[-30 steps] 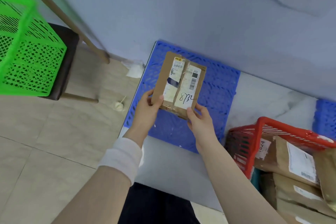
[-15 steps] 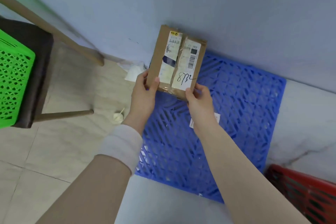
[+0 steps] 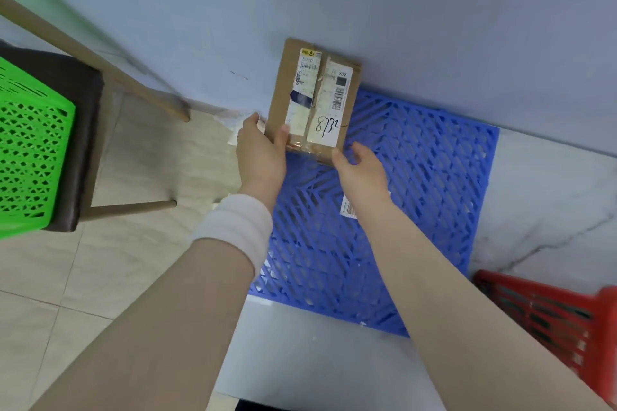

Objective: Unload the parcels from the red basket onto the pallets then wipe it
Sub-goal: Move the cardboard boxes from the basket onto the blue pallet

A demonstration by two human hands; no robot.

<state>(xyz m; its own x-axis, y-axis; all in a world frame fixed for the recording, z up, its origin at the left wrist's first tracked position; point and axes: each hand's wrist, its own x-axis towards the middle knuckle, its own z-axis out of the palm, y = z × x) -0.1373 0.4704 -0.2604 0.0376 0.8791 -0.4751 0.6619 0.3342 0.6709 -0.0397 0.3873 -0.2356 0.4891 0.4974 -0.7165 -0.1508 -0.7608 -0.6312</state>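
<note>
Head cam: brown cardboard parcel [image 3: 314, 100], white shipping labels and "8732" handwritten on front, is upright at the grey wall [image 3: 434, 10], over far-left corner of blue pallet [image 3: 427, 197]; can't tell if its bottom edge sits on the pallet. Left hand [image 3: 260, 150], white wristband [image 3: 233, 227] on that wrist, grasps parcel's lower-left edge, thumb on front. Right hand [image 3: 362, 170] at lower-right corner, thumb tip on it; grip can't be told. Red basket [image 3: 551, 314] on floor bottom right, near pallet. Green basket [image 3: 30, 150] on dark chair seat [image 3: 88, 130] at left.
</note>
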